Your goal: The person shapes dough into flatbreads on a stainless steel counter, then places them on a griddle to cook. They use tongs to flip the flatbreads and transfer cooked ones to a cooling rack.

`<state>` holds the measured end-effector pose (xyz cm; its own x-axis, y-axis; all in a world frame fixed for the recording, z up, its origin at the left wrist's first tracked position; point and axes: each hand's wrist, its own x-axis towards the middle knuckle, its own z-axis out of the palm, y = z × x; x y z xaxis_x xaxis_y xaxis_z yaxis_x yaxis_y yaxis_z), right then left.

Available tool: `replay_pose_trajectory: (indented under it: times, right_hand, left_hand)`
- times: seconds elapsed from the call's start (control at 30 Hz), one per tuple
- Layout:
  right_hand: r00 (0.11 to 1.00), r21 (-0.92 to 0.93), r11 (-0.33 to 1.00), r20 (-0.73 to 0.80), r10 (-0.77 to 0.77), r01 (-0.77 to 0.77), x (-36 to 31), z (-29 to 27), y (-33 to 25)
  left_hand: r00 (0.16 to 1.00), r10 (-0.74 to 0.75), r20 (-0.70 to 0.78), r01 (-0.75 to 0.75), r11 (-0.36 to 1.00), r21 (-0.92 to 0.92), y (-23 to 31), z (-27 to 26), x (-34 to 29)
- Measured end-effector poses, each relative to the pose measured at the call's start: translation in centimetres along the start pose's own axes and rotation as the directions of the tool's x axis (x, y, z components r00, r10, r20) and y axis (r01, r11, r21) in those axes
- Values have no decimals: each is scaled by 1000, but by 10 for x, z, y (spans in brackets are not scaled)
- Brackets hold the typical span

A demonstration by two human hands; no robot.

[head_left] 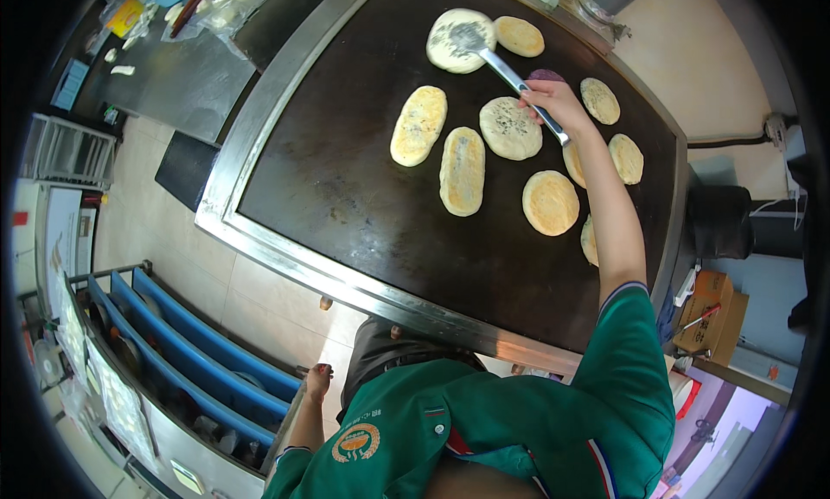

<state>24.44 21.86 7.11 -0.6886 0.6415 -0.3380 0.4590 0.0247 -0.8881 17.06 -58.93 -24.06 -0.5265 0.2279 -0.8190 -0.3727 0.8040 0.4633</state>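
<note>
The right hand is closed around the handle of a metal spatula, arm stretched far over the griddle, and the spatula's long axis runs from that hand up and to the person's left, ending with its blade lying on the pale round flatbread at the far edge of the hot plate. So the flatbread sits ahead and leftward of the right hand, at the length of the tool, and the right hand is by far the nearer one. The left hand hangs low at the person's side, well apart from the griddle, near the blue rack, fingers loosely curled and holding nothing that can be seen. Just beside the blade lies a browner oval flatbread; nearer the person lie two long oval ones side by side, a round seeded one just left of the hand, and several golden rounds along the right (some partly hidden by the forearm). The griddle is a dark, flat, greasy-looking plate in a steel frame. Around it are a tiled floor, a steel counter at upper left and a cardboard box at right.
</note>
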Motion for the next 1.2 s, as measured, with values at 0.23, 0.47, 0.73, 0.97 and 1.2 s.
replay_pose_trajectory:
  times: [0.23, 0.47, 0.73, 0.97, 1.2]
  right_hand:
    - [928, -364, 897, -172, -330, 251, -130, 40, 26]
    - [881, 392, 802, 52, 470, -451, -263, 53, 47]
    - [927, 535, 840, -260, 271, -96, -172, 88, 77]
    - [695, -412, 908, -632, -341, 71, -232, 122, 53]
    - [774, -250, 961, -581, -249, 122, -316, 181, 69]
  left_hand:
    - [993, -64, 96, 57, 996, 74, -32, -8, 15]
    - [992, -87, 93, 50, 937, 345, -10, -18, 54]
    - [980, 133, 151, -156, 977, 148, 42, -26, 49]
    - [641, 713, 284, -699, 389, 600, 138, -33, -69]
    - [-66, 977, 204, -943, -127, 307, 461, 41, -87]
